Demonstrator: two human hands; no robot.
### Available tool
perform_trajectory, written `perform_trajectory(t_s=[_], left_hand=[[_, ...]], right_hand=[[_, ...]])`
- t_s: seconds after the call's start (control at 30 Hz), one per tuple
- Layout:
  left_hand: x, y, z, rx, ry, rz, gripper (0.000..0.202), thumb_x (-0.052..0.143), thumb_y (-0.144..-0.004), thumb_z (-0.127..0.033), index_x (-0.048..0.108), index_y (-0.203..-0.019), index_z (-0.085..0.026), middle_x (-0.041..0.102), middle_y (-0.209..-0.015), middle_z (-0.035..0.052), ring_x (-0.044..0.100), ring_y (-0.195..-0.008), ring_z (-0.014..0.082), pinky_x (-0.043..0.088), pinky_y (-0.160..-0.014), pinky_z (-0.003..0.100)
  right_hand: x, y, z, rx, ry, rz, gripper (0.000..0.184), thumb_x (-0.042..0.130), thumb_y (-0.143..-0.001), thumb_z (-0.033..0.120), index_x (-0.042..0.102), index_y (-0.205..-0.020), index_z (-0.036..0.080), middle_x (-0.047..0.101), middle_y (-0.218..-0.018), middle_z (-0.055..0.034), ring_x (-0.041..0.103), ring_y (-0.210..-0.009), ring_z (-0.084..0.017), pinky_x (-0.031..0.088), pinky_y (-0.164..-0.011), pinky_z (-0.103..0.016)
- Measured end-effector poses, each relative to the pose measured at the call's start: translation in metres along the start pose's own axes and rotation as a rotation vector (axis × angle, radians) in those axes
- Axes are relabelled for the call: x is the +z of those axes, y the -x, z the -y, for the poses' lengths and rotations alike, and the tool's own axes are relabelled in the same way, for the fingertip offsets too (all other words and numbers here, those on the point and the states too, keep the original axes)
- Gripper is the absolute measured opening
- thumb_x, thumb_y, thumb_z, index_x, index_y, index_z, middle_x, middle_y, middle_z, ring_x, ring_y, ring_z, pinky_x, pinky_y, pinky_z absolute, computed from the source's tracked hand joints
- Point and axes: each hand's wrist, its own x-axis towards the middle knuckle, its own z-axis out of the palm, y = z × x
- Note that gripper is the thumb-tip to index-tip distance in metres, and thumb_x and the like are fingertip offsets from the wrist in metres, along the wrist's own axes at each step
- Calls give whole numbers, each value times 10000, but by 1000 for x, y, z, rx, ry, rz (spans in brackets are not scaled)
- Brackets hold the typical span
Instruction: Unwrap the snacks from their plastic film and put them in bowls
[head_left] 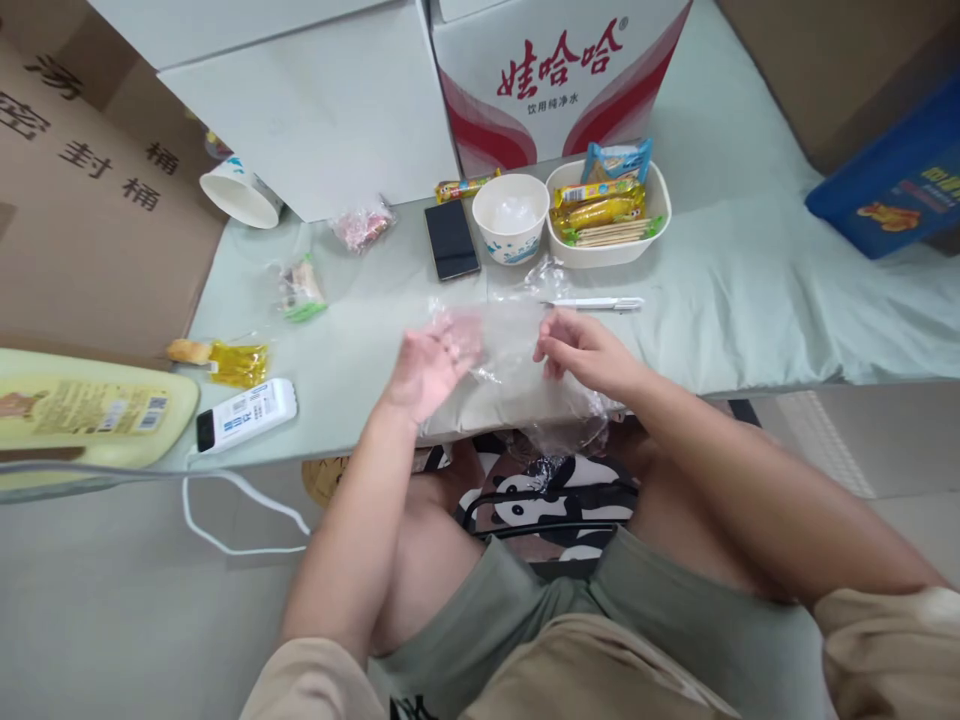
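A clear plastic bag (517, 360) is stretched between my two hands above the near edge of the pale green table (360, 330). My left hand (431, 365) has its palm up with the fingers inside or under the film. My right hand (581, 350) pinches the bag's other side with its fingers closed. The bag's lower end hangs over the table edge toward my lap. Nothing shows inside the bag.
Behind the bag lie a white pen (596, 303), a black phone (451, 239), a white bowl (511, 217) and a tray of snack packets (609, 205). Small wrapped snacks (300, 290) and a power bank (244, 413) lie left. Cardboard boxes (555, 70) stand at the back.
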Motion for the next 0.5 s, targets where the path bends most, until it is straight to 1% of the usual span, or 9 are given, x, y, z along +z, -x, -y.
perform_trajectory(t_s=[0.07,0.1,0.17,0.23,0.27,0.33,0.37,0.43,0.5], left_hand=[[10,-1,8,-152,-60,86,642,891,-620,-620,712,-1062,-190,728,-1235,141,682,-1189,310,556,-986,417],[15,-3,11,-189,-128,94,570,913,-638,-525,709,-1039,-174,752,-1166,134,721,-1094,286,567,-950,405],[18,-8,17,-186,-259,47,404,878,-720,-409,684,-975,-162,775,-951,83,754,-868,221,589,-838,363],[16,-14,19,-156,-343,-3,297,800,-809,-386,649,-953,-174,732,-751,21,726,-670,176,583,-689,314],[13,-16,18,-149,-371,-8,274,772,-837,-382,635,-967,-184,702,-679,-3,701,-592,163,561,-611,288],[7,-15,13,-135,-401,11,283,751,-859,-391,610,-1015,-201,647,-577,-36,638,-468,145,482,-480,243],[5,-13,10,-119,-392,18,313,759,-852,-402,598,-1039,-210,621,-541,-49,606,-426,138,440,-438,227],[2,-5,2,-59,-319,8,395,798,-813,-423,579,-1079,-230,594,-521,-70,578,-401,127,397,-407,209],[1,5,-4,-14,-209,-5,432,824,-778,-432,582,-1087,-250,615,-561,-70,592,-435,122,413,-423,205]], right_hand=[[5,1,1,85,-97,-57,235,600,-920,416,455,-943,233,707,-827,-14,650,-602,-130,513,-586,-272],[6,1,1,121,-110,-65,232,603,-927,410,460,-985,236,717,-825,-16,669,-614,-141,530,-598,-279],[7,1,0,164,-88,-44,269,626,-920,359,488,-1115,235,730,-826,-19,700,-645,-161,555,-628,-294],[6,2,-3,167,-28,7,373,640,-895,271,515,-1243,224,741,-842,-29,706,-646,-166,566,-635,-300],[6,2,-5,151,0,19,409,635,-881,232,536,-1277,219,752,-893,-44,696,-629,-157,566,-622,-299],[4,3,-8,86,18,6,459,613,-863,193,576,-1319,232,749,-1134,-86,654,-577,-117,559,-575,-294],[4,4,-9,47,2,-6,487,606,-858,192,584,-1341,252,708,-1277,-95,630,-554,-94,555,-553,-291],[4,6,-10,-22,-72,-4,554,615,-849,210,572,-1394,302,607,-1460,-81,598,-536,-62,548,-526,-284],[5,8,-10,-72,-165,17,509,630,-852,249,614,-1357,315,601,-1465,-59,577,-534,-48,538,-522,-272]])
